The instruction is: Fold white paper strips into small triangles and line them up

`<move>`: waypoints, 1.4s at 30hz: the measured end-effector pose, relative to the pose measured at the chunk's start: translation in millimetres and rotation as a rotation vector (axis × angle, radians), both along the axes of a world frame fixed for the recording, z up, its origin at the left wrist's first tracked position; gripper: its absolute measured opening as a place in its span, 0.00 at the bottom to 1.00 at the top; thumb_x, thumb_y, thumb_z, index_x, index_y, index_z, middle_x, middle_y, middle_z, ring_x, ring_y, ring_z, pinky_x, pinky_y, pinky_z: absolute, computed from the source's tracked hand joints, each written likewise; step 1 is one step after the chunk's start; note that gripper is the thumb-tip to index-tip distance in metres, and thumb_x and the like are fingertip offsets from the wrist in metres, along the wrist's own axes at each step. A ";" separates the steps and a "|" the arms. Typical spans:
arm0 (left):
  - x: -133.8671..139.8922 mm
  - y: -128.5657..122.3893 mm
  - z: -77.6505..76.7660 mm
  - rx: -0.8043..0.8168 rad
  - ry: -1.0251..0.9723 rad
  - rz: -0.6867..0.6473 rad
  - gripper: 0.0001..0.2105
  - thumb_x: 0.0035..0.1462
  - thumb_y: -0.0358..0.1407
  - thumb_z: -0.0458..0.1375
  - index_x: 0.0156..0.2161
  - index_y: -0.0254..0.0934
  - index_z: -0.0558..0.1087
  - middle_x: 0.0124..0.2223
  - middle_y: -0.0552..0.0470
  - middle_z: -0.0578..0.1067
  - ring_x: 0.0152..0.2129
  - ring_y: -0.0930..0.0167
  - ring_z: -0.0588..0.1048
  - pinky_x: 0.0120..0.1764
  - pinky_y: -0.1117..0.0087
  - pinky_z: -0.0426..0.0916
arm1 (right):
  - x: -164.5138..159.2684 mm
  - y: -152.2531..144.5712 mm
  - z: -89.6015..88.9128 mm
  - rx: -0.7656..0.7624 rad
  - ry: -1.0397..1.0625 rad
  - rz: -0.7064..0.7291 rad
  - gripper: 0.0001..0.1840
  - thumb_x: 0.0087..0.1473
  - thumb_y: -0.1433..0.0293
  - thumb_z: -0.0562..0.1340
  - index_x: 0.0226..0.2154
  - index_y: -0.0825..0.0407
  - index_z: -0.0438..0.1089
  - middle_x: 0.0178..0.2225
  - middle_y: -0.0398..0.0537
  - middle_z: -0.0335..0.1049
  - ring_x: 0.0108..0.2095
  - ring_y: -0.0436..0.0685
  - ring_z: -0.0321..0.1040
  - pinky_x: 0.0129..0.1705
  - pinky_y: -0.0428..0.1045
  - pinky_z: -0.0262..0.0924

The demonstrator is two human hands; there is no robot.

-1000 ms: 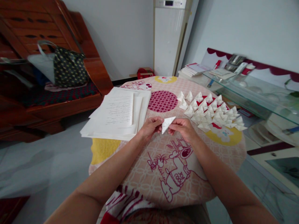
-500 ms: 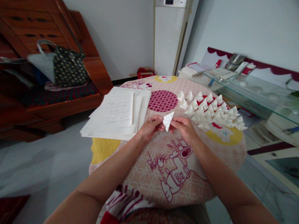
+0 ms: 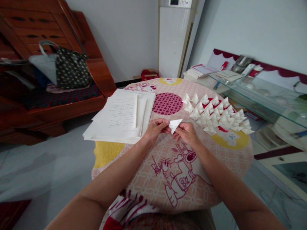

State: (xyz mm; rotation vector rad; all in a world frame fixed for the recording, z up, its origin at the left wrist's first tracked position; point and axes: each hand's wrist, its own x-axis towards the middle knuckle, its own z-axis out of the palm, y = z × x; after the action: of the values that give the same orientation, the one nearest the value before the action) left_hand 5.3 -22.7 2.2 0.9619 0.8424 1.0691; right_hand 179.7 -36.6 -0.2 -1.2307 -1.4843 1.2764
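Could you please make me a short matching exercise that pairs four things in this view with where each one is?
Things:
1. Dark patterned bag
2. Loose paper sheets
3. Group of folded paper pieces
4. Single folded paper

Places:
A. On the right part of the table
B. Between the left hand and the right hand
C. On the wooden bench
D. On the left part of the table

Pairs: 1-C, 2-D, 3-A, 4-B
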 end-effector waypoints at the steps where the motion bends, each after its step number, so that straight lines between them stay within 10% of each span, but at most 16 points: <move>1: 0.2 0.4 -0.2 -0.015 -0.014 0.000 0.24 0.41 0.52 0.74 0.28 0.32 0.75 0.24 0.52 0.78 0.20 0.75 0.75 0.27 0.75 0.70 | -0.2 -0.6 -0.4 0.031 -0.038 -0.013 0.16 0.48 0.56 0.64 0.26 0.52 0.73 0.22 0.48 0.74 0.21 0.56 0.72 0.19 0.46 0.62; 12: -1.7 0.0 1.6 -0.092 -0.060 -0.016 0.18 0.47 0.46 0.74 0.32 0.29 0.81 0.28 0.49 0.80 0.24 0.76 0.76 0.32 0.75 0.73 | -3.0 -6.8 7.5 0.571 -0.499 -0.061 0.11 0.54 0.74 0.56 0.27 0.50 0.72 0.25 0.50 0.73 0.29 0.57 0.68 0.35 0.49 0.59; 29: -9.0 3.3 -3.0 -0.147 0.049 -0.111 0.16 0.44 0.41 0.75 0.32 0.29 0.82 0.29 0.45 0.81 0.24 0.75 0.75 0.29 0.75 0.71 | 5.0 -4.6 6.2 0.353 -0.359 -0.045 0.11 0.54 0.69 0.58 0.23 0.50 0.70 0.19 0.43 0.66 0.22 0.52 0.64 0.26 0.47 0.54; 42: -8.5 4.3 -10.1 0.038 0.210 -0.100 0.16 0.45 0.43 0.72 0.30 0.29 0.80 0.27 0.48 0.78 0.21 0.75 0.72 0.28 0.73 0.66 | 15.5 -2.8 9.7 -0.137 0.049 0.148 0.17 0.49 0.56 0.67 0.24 0.53 0.71 0.19 0.45 0.72 0.19 0.51 0.70 0.19 0.44 0.63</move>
State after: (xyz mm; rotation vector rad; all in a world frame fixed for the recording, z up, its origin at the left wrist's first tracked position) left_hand -3.2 -18.4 -7.9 1.1508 0.9376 0.9112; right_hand 195.2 -39.4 9.5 -1.1852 -1.4954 1.5175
